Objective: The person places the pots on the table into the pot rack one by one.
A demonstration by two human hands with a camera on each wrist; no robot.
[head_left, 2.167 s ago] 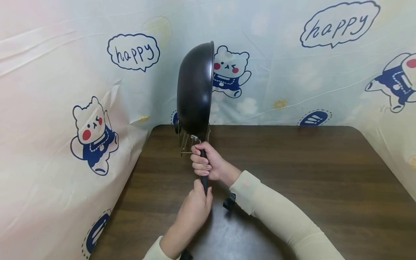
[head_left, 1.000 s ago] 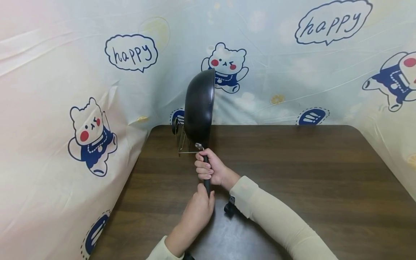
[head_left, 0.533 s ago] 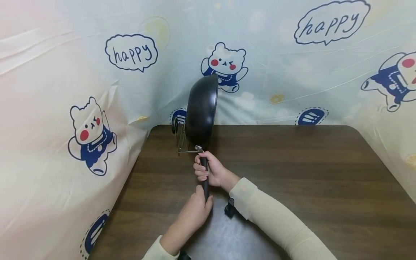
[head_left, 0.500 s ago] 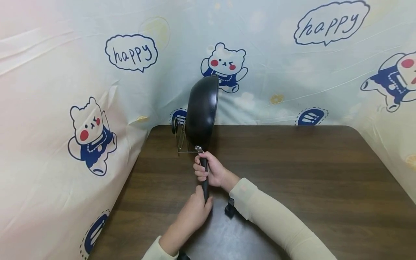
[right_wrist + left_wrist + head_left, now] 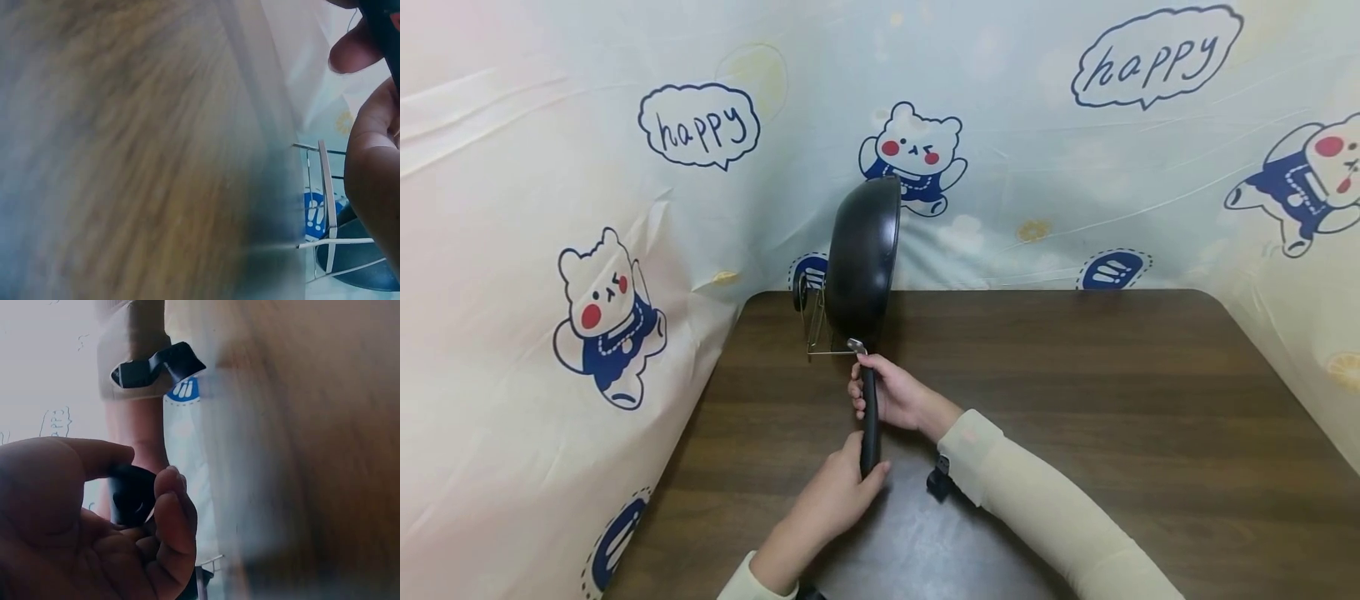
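A black wok (image 5: 862,258) stands on its side with its open face to the right, at the far left part of the table. It overlaps a thin wire rack (image 5: 831,352); where they touch is hidden behind the pan. Its long black handle (image 5: 870,417) points toward me. My right hand (image 5: 898,396) holds the handle close to the pan, thumb near the metal joint and fingers curled beneath. Nearer to me, my left hand (image 5: 831,492) grips the handle's end; the left wrist view shows thumb and fingers around the black handle end (image 5: 131,494).
A small dark round item (image 5: 800,292) sits at the rack's left side. The brown wooden table (image 5: 1075,400) extends to the right. A printed cloth (image 5: 1022,150) hangs behind the table and along its left side.
The wok has come down from above the table to the rack, and both hands have lowered with it. In the last half second it stays nearly still while my right fingers loosen slightly.
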